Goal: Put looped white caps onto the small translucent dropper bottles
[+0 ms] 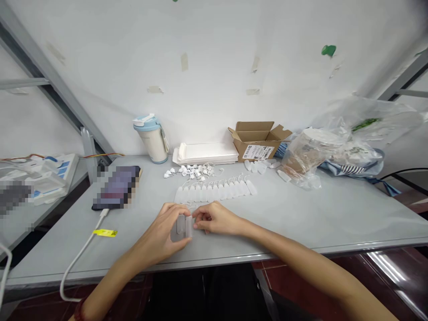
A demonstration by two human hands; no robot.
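My left hand point(169, 229) is curved around a small translucent plastic case point(189, 226), gripping its ends between thumb and fingertips. Behind that case, a second clear piece point(181, 224) shows within the curve of the hand. At the case's right side is my right hand point(216, 218), fingers curled and pinched together. Whatever lies between its fingertips is too small to make out. Beyond both hands runs a row of several white translucent tags point(216, 191) with short loops on top. A scatter of small white plastic caps point(194, 171) lies behind the row.
A phone point(117, 187) with a white charging cable point(82, 252) lies left. Along the wall stand a tumbler point(152, 140), stacked white boxes point(209, 154) and an open cardboard box point(257, 145). Loose translucent pieces point(257, 166) and plastic bags point(307, 156) lie right. The table's edge point(230, 259) is close.
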